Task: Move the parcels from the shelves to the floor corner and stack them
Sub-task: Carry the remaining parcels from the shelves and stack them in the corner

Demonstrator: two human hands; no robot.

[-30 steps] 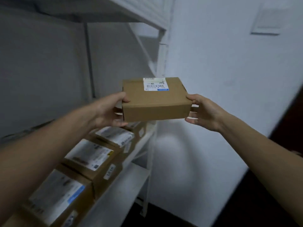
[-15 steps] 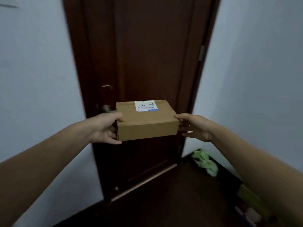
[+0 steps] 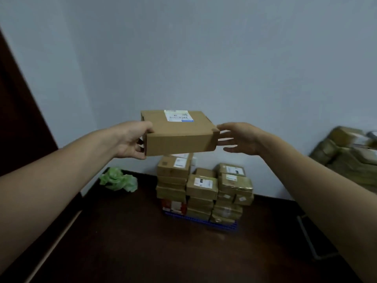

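Behind parcel [image 3: 179,133], stack [image 3: 202,185] partly hidden.

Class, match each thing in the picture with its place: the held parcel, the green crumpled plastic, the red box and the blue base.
Things:
1. held parcel
2. green crumpled plastic
3. red box
4. blue base

Places:
A. on the floor, left of the parcel stack
B. beneath the whole stack
C. gripped by the left hand, off the floor
D. bottom of the stack's left column

Pairs: 1-C, 2-A, 3-D, 4-B
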